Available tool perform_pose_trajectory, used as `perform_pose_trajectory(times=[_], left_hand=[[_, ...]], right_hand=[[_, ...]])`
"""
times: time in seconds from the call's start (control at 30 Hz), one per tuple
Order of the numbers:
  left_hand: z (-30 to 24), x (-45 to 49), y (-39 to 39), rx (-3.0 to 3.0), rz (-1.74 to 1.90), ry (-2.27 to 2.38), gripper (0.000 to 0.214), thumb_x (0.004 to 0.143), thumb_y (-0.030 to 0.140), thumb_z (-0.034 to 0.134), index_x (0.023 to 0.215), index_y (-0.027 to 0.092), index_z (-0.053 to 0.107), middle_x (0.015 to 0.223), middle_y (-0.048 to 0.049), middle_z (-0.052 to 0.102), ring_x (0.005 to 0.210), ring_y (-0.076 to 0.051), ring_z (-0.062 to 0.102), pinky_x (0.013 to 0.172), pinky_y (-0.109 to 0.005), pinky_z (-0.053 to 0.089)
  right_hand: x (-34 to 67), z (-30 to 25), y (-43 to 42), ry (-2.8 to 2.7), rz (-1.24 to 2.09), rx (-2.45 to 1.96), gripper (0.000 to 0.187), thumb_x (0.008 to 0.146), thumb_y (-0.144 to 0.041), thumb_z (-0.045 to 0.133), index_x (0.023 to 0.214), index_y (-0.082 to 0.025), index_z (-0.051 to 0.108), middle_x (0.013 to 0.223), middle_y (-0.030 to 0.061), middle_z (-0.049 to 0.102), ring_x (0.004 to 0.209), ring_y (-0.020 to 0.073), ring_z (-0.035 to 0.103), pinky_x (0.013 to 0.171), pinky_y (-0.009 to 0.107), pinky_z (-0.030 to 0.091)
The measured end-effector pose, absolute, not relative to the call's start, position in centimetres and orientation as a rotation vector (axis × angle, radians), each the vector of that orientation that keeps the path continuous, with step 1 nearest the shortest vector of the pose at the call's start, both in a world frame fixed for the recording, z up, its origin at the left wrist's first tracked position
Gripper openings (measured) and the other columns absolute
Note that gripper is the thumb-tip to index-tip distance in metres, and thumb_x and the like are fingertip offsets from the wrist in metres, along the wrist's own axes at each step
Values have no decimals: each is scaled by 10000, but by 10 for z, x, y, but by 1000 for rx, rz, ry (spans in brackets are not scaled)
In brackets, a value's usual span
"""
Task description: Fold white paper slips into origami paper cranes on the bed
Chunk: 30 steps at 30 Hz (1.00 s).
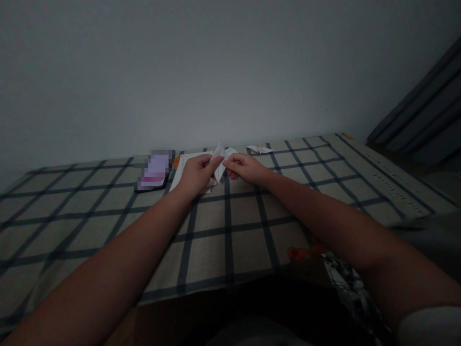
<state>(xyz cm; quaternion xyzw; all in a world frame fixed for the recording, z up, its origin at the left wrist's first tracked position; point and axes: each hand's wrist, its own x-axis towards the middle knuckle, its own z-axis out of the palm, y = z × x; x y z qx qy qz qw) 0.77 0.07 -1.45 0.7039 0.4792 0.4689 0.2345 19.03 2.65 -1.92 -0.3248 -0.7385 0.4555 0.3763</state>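
Note:
Both my arms reach forward over a checked cloth [216,240] on a table against a pale wall. My left hand [196,174] and my right hand [245,168] meet at a small folded white paper piece [221,156], each pinching it with closed fingers. The paper is held just above the cloth. Under my left hand lies a flat sheet of white paper [180,173].
A phone [154,177] with a lit, blurred screen lies to the left of my hands. A small folded white paper figure [260,149] sits near the wall on the right. Dark curtain folds [421,125] hang at the far right. The room is dim.

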Motion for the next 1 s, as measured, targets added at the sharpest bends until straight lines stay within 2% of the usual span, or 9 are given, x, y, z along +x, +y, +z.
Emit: perform_pose_trajectory(times=[0.2, 0.4, 0.6, 0.83, 1.0], left_hand=[[-8, 9, -6, 1896, 1219, 1335, 434, 845, 547, 596, 652, 160, 641, 474, 4, 562, 448, -127, 507, 442, -230, 330], [-11, 5, -3, 1930, 1122, 1263, 554, 919, 596, 427, 583, 182, 577, 472, -6, 540, 443, -134, 487, 457, -251, 340], [-5, 6, -6, 2196, 1218, 1387, 494, 931, 530, 443, 593, 191, 567, 506, -8, 553, 510, -153, 502, 515, -269, 329], [-9, 5, -6, 2232, 1227, 1366, 499, 935, 535, 439, 601, 185, 559, 539, -6, 542, 534, -146, 491, 519, -267, 313], [-10, 4, -4, 2209, 1268, 1398, 473, 921, 532, 486, 628, 175, 588, 538, -2, 551, 534, -137, 499, 518, -262, 313]], right_hand=[[190, -14, 24, -1983, 1103, -762, 295, 948, -286, 520, 682, -163, 545, 609, -20, 562, 585, 86, 541, 595, 214, 446], [190, -17, 26, -1993, 1131, -769, 290, 919, -297, 567, 660, -172, 532, 609, -14, 579, 591, 96, 548, 616, 234, 449], [192, -19, 24, -2075, 1192, -724, 360, 923, -432, 545, 689, -163, 587, 628, -2, 605, 599, 100, 568, 623, 239, 456], [191, -18, 25, -2141, 1073, -749, 279, 906, -330, 574, 683, -164, 563, 636, -5, 595, 611, 110, 557, 629, 251, 443], [192, -17, 22, -2117, 1122, -705, 324, 927, -403, 531, 715, -163, 576, 641, -8, 600, 619, 106, 563, 637, 244, 442]])
